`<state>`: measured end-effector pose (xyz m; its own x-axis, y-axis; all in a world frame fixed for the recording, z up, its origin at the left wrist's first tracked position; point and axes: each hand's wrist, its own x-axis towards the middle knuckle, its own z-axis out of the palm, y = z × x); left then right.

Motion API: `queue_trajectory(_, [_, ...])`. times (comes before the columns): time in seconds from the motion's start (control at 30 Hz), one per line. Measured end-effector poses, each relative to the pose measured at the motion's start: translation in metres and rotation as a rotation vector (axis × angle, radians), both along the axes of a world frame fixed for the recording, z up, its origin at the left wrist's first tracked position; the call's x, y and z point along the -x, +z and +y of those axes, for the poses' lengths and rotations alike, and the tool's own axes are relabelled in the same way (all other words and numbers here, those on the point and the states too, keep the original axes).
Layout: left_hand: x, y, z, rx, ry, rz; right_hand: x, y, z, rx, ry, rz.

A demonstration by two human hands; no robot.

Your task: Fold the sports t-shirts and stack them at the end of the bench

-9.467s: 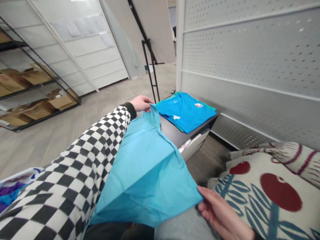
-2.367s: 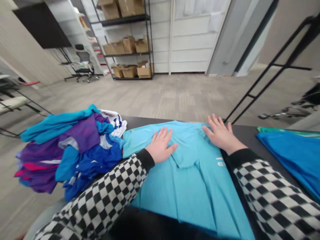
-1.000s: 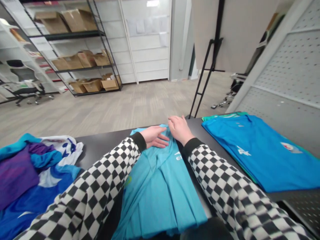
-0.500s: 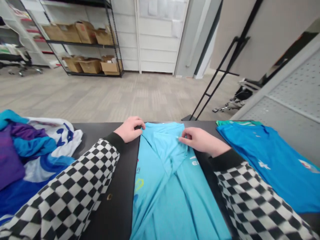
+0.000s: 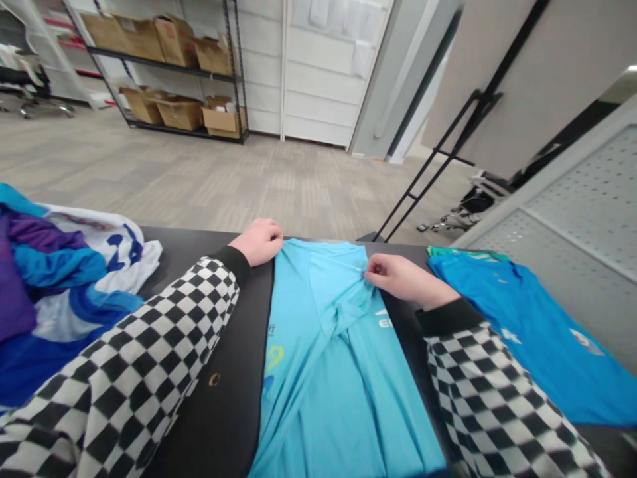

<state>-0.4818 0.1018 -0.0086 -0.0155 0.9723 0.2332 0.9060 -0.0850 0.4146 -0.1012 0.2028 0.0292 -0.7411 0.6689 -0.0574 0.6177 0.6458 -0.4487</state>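
A light blue T-shirt (image 5: 343, 378) lies lengthwise on the dark table, its sides folded inward over the back or front panel and its far end near the table's back edge. My left hand (image 5: 259, 241) pinches the shirt's far left corner, fingers closed. On the other side, my right hand (image 5: 393, 275) is closed on a folded-over flap of the shirt, pulling small creases into it. White lettering shows near the right edge, and a yellow-green print runs along the left edge. The shirt's near end runs out of view at the bottom.
A heap of purple, blue and white clothes (image 5: 64, 285) lies at the left. Folded blue shirts (image 5: 542, 332) are stacked at the right, beside a white perforated panel (image 5: 582, 192). Beyond the black table (image 5: 219, 411) stand a black-legged easel (image 5: 432, 172) and a shelf with cardboard boxes (image 5: 179, 111).
Since the earliest frame, the light blue shirt has gone from being held up to lying on the table, folded narrow. Lately my right hand has drawn the flap slightly to the right.
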Motion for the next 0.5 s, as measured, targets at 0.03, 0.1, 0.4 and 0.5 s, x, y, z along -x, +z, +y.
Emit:
queue_trajectory(0.03, [-0.001, -0.002, 0.001, 0.014, 0.038, 0.049, 0.0, 0.0, 0.0, 0.004, -0.006, -0.011])
queue_trajectory(0.1, [-0.004, -0.006, 0.002, 0.027, 0.099, 0.132, 0.0, 0.0, 0.0, 0.006, -0.019, -0.043])
queue_trajectory(0.4, [-0.052, 0.014, -0.019, -0.147, -0.04, 0.177, 0.002, 0.004, -0.003, -0.006, -0.045, -0.141])
queue_trajectory(0.5, [-0.081, 0.013, -0.028, -0.048, -0.252, 0.134, 0.003, 0.008, -0.006, -0.042, -0.051, -0.101])
